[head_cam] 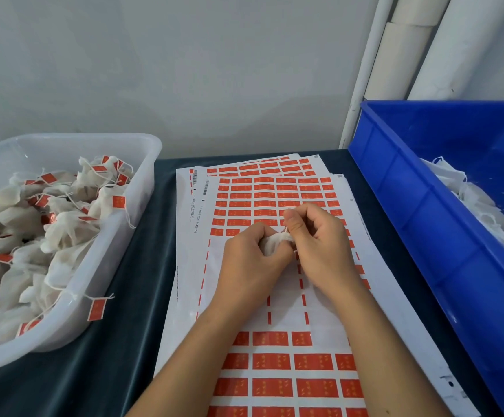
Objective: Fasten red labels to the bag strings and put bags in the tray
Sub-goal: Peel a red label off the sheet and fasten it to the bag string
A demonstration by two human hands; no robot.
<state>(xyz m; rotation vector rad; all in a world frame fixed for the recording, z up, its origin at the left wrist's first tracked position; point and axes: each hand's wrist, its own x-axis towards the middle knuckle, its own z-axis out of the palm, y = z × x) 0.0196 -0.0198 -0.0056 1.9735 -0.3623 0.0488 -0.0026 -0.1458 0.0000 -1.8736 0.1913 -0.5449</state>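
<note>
both hands work one small white mesh bag [274,243]: left grip [252,260] curled round it, right grip [316,236] pinching its string; keep the string taut for the label.

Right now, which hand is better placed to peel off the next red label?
The right hand, probably. Its fingers pinch only the string, just beside unpeeled red labels. The left hand is wrapped around the bag, so it is busy.

Both hands, left [252,260] and right [319,239], pinch a small white bag [274,242] above the label sheets [262,203]; labelled bags fill the clear tray [142,176].
</note>
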